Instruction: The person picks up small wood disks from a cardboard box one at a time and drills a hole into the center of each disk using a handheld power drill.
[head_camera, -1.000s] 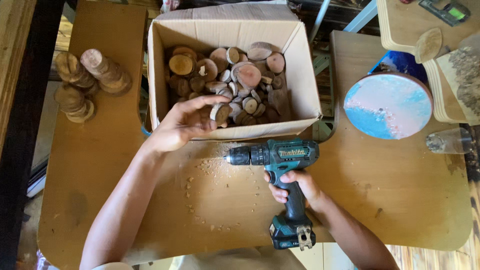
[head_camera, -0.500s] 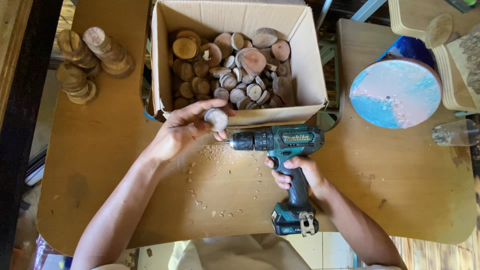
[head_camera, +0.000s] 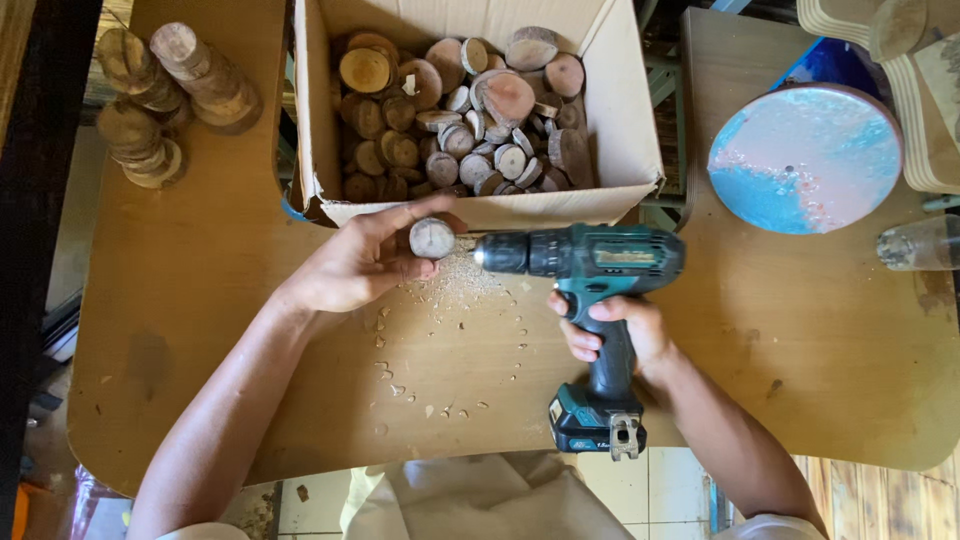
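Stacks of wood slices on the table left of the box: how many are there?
4, roughly: two leaning stacks at the back, beside the cardboard box, and two stacks nearer the table's left edge. They overlap, so another may be hidden.

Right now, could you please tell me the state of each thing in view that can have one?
Left hand: gripping a small wood slice on edge.
Right hand: wrapped around the cordless drill, chuck pointed at the slice.
Cardboard box: open, filled with loose wood slices.
Stacked slices: piled at the table corner.
Table: strewn with shavings.
Round blue and pink board: lying flat.
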